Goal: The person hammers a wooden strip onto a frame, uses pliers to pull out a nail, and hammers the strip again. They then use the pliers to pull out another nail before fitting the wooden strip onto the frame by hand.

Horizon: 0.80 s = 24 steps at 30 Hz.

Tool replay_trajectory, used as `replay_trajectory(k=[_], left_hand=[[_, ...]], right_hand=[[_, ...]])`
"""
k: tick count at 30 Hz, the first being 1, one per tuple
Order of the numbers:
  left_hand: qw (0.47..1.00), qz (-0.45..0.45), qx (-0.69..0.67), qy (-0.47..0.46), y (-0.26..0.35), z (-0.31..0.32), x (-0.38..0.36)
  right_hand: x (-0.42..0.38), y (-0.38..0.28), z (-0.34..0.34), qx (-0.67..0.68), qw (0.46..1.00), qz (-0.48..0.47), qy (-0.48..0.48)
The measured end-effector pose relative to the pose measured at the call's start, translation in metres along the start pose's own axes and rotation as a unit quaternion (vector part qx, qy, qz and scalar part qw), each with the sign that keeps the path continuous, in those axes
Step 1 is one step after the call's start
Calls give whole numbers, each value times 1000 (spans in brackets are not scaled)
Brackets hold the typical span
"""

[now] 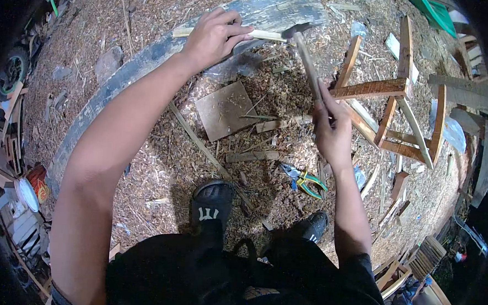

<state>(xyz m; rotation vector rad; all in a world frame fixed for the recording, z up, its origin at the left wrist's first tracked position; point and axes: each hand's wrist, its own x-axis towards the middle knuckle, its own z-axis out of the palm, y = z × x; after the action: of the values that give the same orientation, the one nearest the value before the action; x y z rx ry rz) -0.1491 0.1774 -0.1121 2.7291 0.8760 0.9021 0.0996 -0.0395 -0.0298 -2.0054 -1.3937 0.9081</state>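
Observation:
A thin pale wooden strip (pixel 268 35) lies along a weathered plank (pixel 121 71) with worn blue-grey paint. My left hand (pixel 213 37) presses down on the strip, thumb and fingers closed around it near its middle. In my right hand (pixel 333 129) is a hammer (pixel 308 62), gripped by the lower part of its wooden handle. The hammer's dark head overlaps the strip's right end in this view. Below the plank, between my arms, a square brown tile or board (pixel 227 111) rests on the shavings.
Pliers (pixel 304 180) with green-yellow handles lie near my feet. A wooden frame (pixel 390 94) with legs stands right of my hammer hand. Wood scraps (pixel 252 156) litter the shaving-covered ground. A wheel (pixel 13 71) is at far left, and a green plastic item (pixel 436 13) at upper right.

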Motion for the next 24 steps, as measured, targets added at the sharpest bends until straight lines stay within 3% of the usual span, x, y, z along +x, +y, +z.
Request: replay_trajectory(k=[4,6,7,8,10,15,17,18,20,21,23,24], left_hand=[[1000,3,-6,1,-1,-1,-1],[1000,1,-3,-4,1,-1,0],[1000,-2,-3,-3,1,-1,0],[1000,-6,-3,-2,2,-1,0],[1000,-3,-3,4,2,0,-1],[1000,6,8,24,2,1,0],[1000,0,2,22,0,2,0],[1000,-3,2,25,1,0,0],[998,-58,-15,-9,3,-1,3],[998,-59,-15,-7,3,-1,5],[982,-162,-83,-48,3,0,10],[982,-161,-83,-47,4,-1,14]], right_hand=[[3,-4,-13,80,994,73,9],[14,-2,-18,-31,982,-143,122],[18,-6,-24,-60,981,-151,106],[20,-13,-33,-61,981,-150,107],[22,-37,-47,-138,990,-22,-26],[23,-61,-58,-172,977,-123,-4],[27,-77,-65,-228,970,15,-82],[28,-74,-65,-231,969,13,-83],[30,-64,-63,-209,973,-85,-50],[31,-66,-63,-210,973,-86,-50],[31,-71,-64,-231,969,-45,-70],[32,-70,-64,-231,969,-45,-68]])
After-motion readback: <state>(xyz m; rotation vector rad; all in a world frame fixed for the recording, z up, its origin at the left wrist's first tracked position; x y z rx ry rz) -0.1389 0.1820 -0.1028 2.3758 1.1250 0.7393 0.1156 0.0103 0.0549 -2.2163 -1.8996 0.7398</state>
